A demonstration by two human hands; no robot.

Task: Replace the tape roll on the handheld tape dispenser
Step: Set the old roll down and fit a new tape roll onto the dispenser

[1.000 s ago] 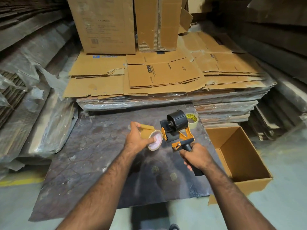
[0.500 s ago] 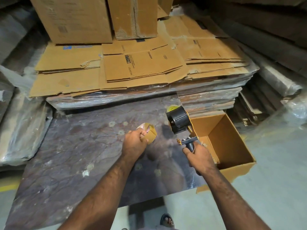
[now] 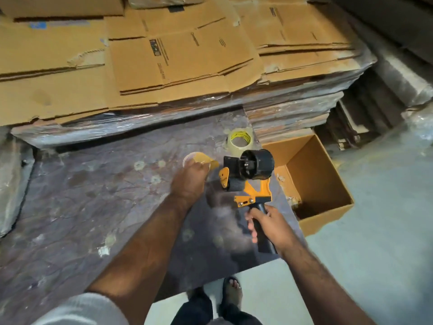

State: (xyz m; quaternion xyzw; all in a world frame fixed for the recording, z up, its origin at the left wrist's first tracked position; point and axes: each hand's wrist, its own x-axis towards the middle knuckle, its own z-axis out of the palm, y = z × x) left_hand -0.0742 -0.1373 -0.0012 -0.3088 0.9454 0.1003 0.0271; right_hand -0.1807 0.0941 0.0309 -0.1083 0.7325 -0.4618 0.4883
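My right hand [image 3: 269,225] grips the black handle of an orange and black tape dispenser [image 3: 249,175], held upright over the dark board; its black spool hub is bare. My left hand [image 3: 189,178] is closed on a used brown cardboard tape core [image 3: 199,158], low over the board, just left of the dispenser. A fresh roll of clear tape [image 3: 240,139] with a yellow printed core lies flat on the board beyond the dispenser, untouched.
The dark mottled board [image 3: 93,207] lies on the floor. An open cardboard box [image 3: 316,184] sits to its right. Stacks of flattened, plastic-wrapped cartons [image 3: 164,66] rise behind. My feet [image 3: 225,294] stand at the board's near edge.
My view has tilted down and moved closer. My left hand has carried the empty core away from the dispenser, down toward the board. The right hand keeps holding the dispenser.
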